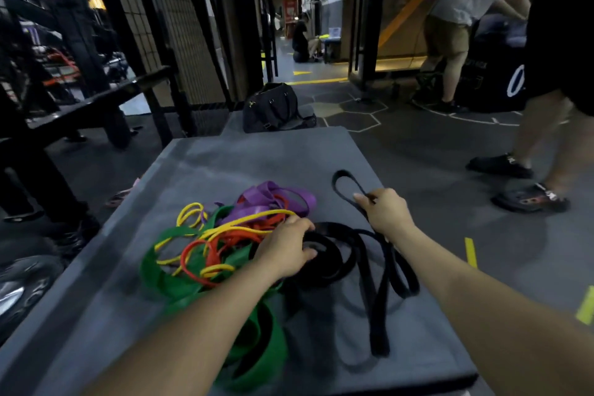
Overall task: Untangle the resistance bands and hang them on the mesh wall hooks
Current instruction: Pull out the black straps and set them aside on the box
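Note:
A tangle of resistance bands lies on a grey padded platform (225, 157): wide green bands (257, 350), thin yellow ones (189, 214), orange-red ones (213, 252), a purple one (273, 196) and long black ones (376, 299). My right hand (387, 210) pinches a black band, with a loop (345, 182) sticking out beyond the fingers. My left hand (287, 249) presses down on the coiled black band at the edge of the coloured pile. The mesh wall (167, 16) stands at the back left; no hooks are visible.
A black duffel bag (273, 108) sits on the floor beyond the platform. Two people stand at the right: bare legs and dark shoes (530, 198) close by, another person (463, 26) farther back. A dark bench (96, 103) is on the left.

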Demonstrator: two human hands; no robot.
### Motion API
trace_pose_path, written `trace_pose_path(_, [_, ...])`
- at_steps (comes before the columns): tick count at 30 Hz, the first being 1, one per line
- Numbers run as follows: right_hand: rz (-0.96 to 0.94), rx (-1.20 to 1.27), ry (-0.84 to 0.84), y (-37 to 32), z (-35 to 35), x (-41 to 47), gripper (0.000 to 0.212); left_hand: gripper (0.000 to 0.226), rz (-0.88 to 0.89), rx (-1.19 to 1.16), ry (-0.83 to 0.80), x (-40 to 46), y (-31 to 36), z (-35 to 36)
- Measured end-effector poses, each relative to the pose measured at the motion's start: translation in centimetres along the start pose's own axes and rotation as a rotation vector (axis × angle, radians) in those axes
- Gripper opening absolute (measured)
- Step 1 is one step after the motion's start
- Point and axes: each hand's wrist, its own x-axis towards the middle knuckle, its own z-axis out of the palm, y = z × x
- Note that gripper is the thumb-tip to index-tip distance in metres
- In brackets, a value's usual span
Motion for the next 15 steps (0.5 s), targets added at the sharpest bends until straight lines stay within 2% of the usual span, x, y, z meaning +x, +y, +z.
trace_pose_path(4, [0.143, 0.088, -0.032, 2.2, 0.8, 0.7, 0.051, 0.066, 0.011, 0.216, -0.096, 0.5, 0.8, 1.0])
trace_pose_path(7, [0.252, 0.096, -0.1, 3.3, 1.7, 1.4, 0.058, 0.071, -0.001, 0.393, -0.183, 0.5, 0.8, 1.3])
trace_pose_path(11, [0.287, 0.0, -0.173, 4.1, 2.9, 1.6, 0.051, 0.05, 0.028, 0.492, -0.268, 0.4, 0.6, 1.0])
trace_pose_path(15, [0.225, -0.072, -0.169, 3.8, 3.2, 1.7, 0.04, 0.024, 0.001, 0.332, -0.199, 0.3, 0.1, 0.6])
